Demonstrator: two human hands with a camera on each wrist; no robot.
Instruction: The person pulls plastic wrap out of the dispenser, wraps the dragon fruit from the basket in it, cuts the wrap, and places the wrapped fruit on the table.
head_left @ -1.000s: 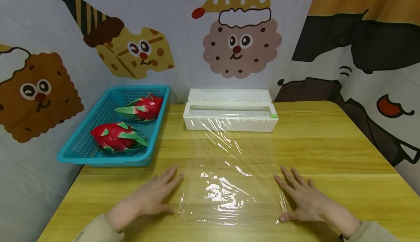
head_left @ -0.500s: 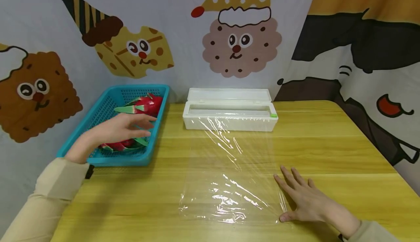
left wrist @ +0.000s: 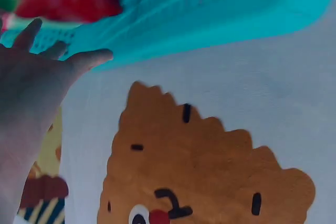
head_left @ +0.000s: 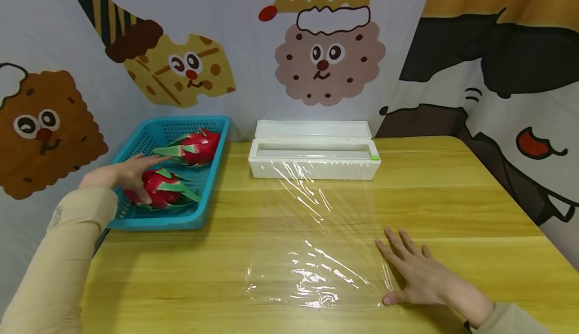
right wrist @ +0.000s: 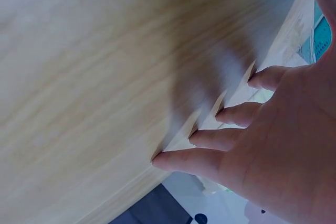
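Note:
My left hand [head_left: 127, 173] is over the left side of the blue basket [head_left: 205, 208], its fingers spread beside and above the nearer dragon fruit [head_left: 165, 193]. In the left wrist view the thumb and fingers stand apart near the red fruit [left wrist: 73, 1]; contact cannot be told. Behind it in the basket lies a second dragon fruit [head_left: 203, 148]. With fingers spread, my right hand [head_left: 418, 276] rests fingertips down on the table, thumb at the near right corner of a sheet of cling film [head_left: 312, 243]. The film runs from a white dispenser box [head_left: 312, 169], lid raised.
The wooden table [head_left: 452, 188] carries the basket at its left and the dispenser at the back. A printed cloth [head_left: 253, 72] with cartoon figures hangs behind. A green slider [head_left: 374, 158] sits at the box's right end.
My left hand has left the film's left edge, swung over the basket and come down at the nearer dragon fruit. The right hand stays put. The head view has shifted slightly.

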